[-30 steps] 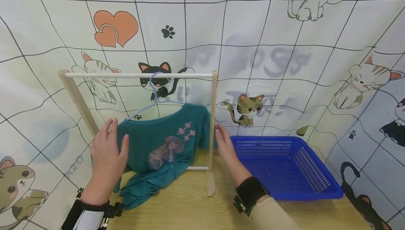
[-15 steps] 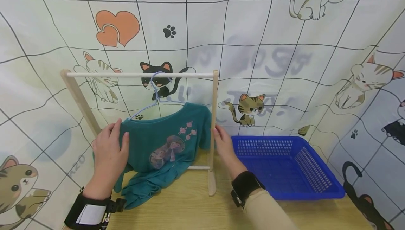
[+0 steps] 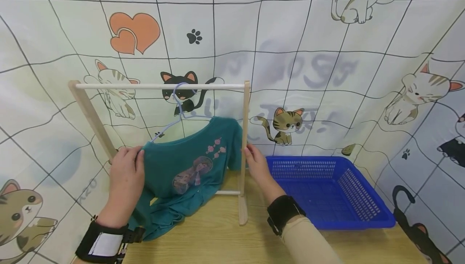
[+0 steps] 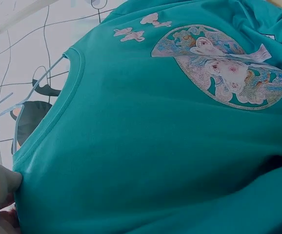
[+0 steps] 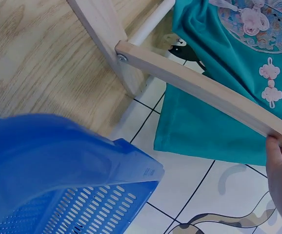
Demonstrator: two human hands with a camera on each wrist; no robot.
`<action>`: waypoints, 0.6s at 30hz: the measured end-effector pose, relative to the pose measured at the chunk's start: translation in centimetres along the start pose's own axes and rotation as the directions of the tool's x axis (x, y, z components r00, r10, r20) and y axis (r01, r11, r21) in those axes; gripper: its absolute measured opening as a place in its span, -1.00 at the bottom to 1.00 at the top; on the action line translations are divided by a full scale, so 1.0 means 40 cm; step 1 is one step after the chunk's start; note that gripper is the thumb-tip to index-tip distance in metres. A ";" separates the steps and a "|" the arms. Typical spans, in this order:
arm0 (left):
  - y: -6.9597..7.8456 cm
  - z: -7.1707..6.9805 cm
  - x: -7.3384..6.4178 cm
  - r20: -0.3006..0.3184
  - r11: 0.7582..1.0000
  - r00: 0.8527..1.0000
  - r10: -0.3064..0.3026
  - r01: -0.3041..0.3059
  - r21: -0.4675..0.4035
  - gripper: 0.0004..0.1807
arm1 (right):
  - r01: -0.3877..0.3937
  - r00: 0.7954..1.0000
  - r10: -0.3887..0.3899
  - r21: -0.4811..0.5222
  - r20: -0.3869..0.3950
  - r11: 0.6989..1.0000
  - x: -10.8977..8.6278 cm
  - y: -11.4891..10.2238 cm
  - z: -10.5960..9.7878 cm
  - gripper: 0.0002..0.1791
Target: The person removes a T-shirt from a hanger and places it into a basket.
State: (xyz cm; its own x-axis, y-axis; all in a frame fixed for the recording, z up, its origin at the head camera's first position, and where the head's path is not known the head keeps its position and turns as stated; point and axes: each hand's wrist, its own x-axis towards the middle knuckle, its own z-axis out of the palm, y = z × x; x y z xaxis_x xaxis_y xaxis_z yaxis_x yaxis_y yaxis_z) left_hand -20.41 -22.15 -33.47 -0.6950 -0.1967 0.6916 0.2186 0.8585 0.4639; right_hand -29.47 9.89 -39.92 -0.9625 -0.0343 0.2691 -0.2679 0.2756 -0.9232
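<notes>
A teal shirt (image 3: pixel 167 163) with a printed fan-shaped patch and pink blossoms hangs from a thin lilac hanger (image 3: pixel 178 102). That hanger hooks over the top bar of a small wooden clothes rack (image 3: pixel 244 135). My left hand (image 3: pixel 126 179) pinches the shirt at its left shoulder, close to the hanger's end; in the left wrist view the thumb (image 4: pixel 7 181) lies on the front of the cloth. My right hand (image 3: pixel 259 171) holds the rack's right post, its thumb against the wood in the right wrist view. The other right fingers are mostly hidden behind the post.
A blue plastic basket (image 3: pixel 356 223) with slotted walls stands right of the rack on the wood-grain table (image 3: pixel 218 244). Behind and at both sides hangs a white gridded cloth (image 3: pixel 232 26) printed with cats. The shirt's lower part bunches on the tabletop.
My left hand has closed from spread fingers to a pinch on the shirt's shoulder, and that shoulder sits slightly lower along the hanger. My right hand has come onto the rack's post.
</notes>
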 end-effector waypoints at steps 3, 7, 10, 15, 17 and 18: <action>0.002 -0.002 -0.002 0.002 1.000 1.000 -0.010 0.010 -0.016 -0.68 | -0.006 1.000 0.006 -0.001 0.002 1.000 0.000 0.000 -0.001 -0.49; 0.000 0.005 -0.004 -0.010 0.999 1.000 -0.027 0.026 -0.029 -0.69 | -0.020 1.000 0.020 -0.017 0.007 1.000 0.004 0.003 -0.004 -0.49; 0.000 0.011 -0.007 -0.026 0.999 0.999 -0.034 0.033 -0.034 -0.69 | -0.026 1.000 0.026 -0.022 0.011 0.999 0.006 0.007 -0.005 -0.49; 0.006 0.006 -0.005 -0.068 0.998 0.997 -0.034 0.030 -0.053 -0.68 | -0.011 1.000 0.012 -0.025 0.017 1.000 0.004 0.011 -0.004 -0.49; 0.009 0.002 -0.002 -0.088 0.997 0.995 -0.036 0.031 -0.065 -0.67 | -0.007 1.000 0.007 -0.024 0.017 1.000 0.005 0.010 -0.004 -0.50; 0.010 0.001 -0.001 -0.096 0.997 0.995 -0.041 0.034 -0.071 -0.66 | -0.010 1.000 0.010 -0.021 0.016 1.000 0.005 0.009 -0.004 -0.50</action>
State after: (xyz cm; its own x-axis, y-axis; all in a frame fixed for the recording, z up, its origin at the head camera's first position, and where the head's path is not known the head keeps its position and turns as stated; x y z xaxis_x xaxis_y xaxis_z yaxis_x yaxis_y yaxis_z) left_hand -20.33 -21.78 -33.32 -0.6345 -0.2762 0.7219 0.2426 0.8156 0.5253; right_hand -29.76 10.14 -40.16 -0.9658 -0.0467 0.2552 -0.2574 0.2962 -0.9198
